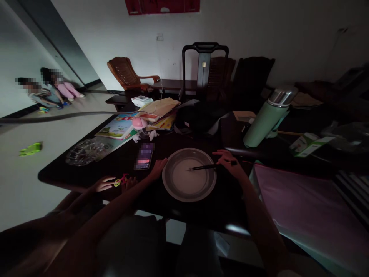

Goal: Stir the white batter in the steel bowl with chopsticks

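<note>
A round metal basin point(189, 175) with a pale, whitish content sits on the dark table point(121, 161) in front of me. My left hand point(158, 168) grips the basin's left rim with curled fingers. My right hand point(230, 163) is closed on dark chopsticks point(206, 167) whose tips reach into the middle of the basin. Another person's hands point(111, 184) at the table's near left edge hold a small yellow and pink toy point(119, 181).
A phone point(144, 157) with a lit screen lies left of the basin. A green flask point(266, 119) lies tilted at the right, a glass dish point(85, 151) at the left, books and a pink object behind. Chairs point(204, 67) stand at the wall. Two people sit on the floor far left.
</note>
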### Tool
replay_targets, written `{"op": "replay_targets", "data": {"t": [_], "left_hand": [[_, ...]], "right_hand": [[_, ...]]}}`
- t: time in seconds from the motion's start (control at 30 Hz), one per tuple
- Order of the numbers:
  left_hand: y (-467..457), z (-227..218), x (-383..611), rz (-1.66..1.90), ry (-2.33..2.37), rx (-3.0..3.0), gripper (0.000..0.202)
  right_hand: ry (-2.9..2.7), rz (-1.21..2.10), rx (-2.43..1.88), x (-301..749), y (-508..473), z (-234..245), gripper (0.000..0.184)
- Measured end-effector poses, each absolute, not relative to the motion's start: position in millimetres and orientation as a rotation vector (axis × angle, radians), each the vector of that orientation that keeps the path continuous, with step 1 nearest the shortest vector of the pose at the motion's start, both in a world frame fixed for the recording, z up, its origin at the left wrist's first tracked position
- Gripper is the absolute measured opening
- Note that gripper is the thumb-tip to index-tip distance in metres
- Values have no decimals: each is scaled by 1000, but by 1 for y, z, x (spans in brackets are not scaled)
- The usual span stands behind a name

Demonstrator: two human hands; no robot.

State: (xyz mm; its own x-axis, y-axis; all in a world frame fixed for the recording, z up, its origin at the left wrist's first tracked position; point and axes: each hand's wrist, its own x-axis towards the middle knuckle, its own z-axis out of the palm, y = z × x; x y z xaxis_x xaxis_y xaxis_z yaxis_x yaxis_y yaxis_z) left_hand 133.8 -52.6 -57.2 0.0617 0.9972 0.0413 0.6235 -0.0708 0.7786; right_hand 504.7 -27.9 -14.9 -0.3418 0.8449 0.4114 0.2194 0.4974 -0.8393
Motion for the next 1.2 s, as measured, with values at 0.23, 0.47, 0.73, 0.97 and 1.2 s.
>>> {"op": "replay_targets", "data": {"t": [0.23, 0.47, 0.73, 0.97, 1.2], "left_hand": [[-55, -54, 136, 800, 1640, 1701, 51], [-57, -51, 138, 819, 1630, 1691, 50], [-55, -54, 136, 838, 1612, 1620, 56], [-54, -58, 135, 869, 1664, 1577, 57], [-53, -61, 131, 879, 1677, 1629, 55]], "right_hand": [[-1914, 1005, -823, 502, -30, -13, 38], [-1783, 865, -897, 511, -27, -12, 42], [-1959, 961, -820, 494, -30, -19, 28], [-1786, 912, -880, 519, -25, -10, 45], [-1925, 959, -821, 496, -30, -18, 24]]}}
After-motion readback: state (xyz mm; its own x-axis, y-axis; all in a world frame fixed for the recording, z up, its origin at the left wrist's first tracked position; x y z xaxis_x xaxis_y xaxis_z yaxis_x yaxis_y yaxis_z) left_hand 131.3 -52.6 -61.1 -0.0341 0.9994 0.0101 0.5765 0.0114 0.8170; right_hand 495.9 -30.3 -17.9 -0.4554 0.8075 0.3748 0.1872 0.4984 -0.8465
